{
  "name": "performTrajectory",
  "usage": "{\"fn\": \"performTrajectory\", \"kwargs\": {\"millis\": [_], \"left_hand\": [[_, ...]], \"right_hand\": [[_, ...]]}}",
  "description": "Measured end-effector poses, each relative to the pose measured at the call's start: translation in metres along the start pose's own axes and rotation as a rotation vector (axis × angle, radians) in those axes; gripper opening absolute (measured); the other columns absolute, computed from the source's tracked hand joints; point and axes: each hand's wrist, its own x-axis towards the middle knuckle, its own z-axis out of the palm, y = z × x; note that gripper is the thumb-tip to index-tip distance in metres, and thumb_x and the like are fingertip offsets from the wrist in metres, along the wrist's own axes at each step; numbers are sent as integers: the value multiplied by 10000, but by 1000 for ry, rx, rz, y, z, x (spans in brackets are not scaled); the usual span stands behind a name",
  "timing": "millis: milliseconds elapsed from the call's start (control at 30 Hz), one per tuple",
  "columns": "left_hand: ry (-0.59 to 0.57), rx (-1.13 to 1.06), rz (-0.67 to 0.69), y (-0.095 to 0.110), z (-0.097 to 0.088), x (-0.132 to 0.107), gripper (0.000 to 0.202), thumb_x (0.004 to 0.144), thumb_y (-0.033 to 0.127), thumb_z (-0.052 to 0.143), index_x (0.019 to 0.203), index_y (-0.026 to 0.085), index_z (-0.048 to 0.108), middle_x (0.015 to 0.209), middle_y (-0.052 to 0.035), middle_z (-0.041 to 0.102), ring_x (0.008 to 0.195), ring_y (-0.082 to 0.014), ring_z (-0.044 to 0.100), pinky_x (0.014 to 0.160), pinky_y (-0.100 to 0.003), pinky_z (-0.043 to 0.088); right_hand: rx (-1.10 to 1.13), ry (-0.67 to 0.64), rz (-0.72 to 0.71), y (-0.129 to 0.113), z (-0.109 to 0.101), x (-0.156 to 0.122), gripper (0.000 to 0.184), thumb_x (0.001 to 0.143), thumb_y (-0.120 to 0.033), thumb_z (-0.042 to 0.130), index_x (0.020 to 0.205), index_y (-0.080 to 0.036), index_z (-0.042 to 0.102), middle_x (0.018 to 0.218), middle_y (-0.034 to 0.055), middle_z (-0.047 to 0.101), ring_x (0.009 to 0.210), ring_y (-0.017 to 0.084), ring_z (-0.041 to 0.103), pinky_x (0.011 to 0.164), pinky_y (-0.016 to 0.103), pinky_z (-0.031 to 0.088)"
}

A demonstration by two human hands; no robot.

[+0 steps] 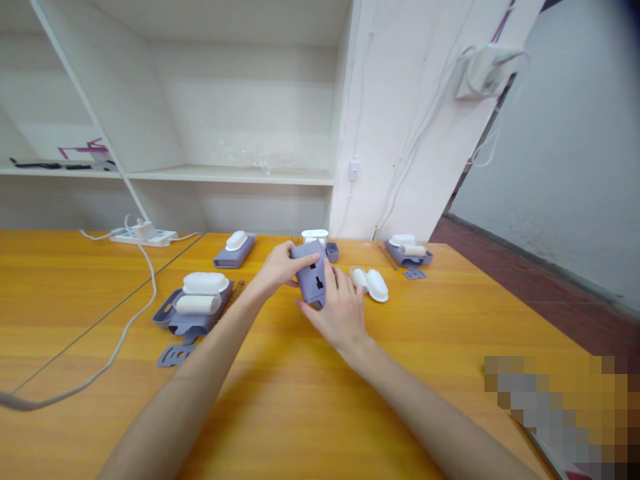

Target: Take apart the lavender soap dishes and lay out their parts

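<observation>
A purple plastic housing (309, 277) with dark keyhole-shaped slots is held up above the table, tilted. My left hand (281, 268) grips its upper left side, thumb laid across the face. My right hand (343, 303) closes round its right and lower edge, fingers on the slotted face. Just right of my right hand lie a white roller (359, 280) and a white oval cap (377, 285). Behind the housing stand a white oval part (315, 235) and a small purple box (332, 251), both partly hidden.
Similar purple and white part sets lie at left (200, 303) and far right (407, 250). A purple case with a white cap (235, 250) sits at the back. A power strip (145, 235) trails a white cable (135, 313) across the left. White shelving (235, 177) borders the wooden table (280, 413).
</observation>
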Motion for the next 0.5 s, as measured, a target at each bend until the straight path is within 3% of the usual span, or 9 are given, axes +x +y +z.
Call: {"fn": "performTrajectory", "kwargs": {"millis": [167,333,400,500], "left_hand": [[-8,127,176,9,7,-10,416,713,533,629,904,182,515,828,-23,580,690,-141,585,467,-229,521],[17,147,292,18,15,-17,493,787,491,567,1184,217,465,891,-27,604,711,-120,582,595,-238,511],[56,180,300,10,12,-10,509,802,538,524,1189,212,465,875,-24,613,708,-125,587,606,-245,497],[116,338,259,-21,-2,7,463,829,591,431,1021,190,562,782,-19,622,656,-136,581,580,-248,465]], "right_hand": [[22,-124,193,0,-9,20,950,722,-469,616,1470,-209,91,1133,146,536,992,322,538,797,429,409],[-55,-293,242,20,-18,43,975,729,-525,586,1472,-293,-2,1101,123,496,846,285,601,677,361,446],[-128,-359,259,36,-24,50,975,719,-533,590,1471,-315,8,1120,127,479,836,289,614,670,360,453],[-219,-444,315,71,-33,55,964,718,-540,575,1473,-303,24,1174,154,447,836,308,630,680,373,462]]}}
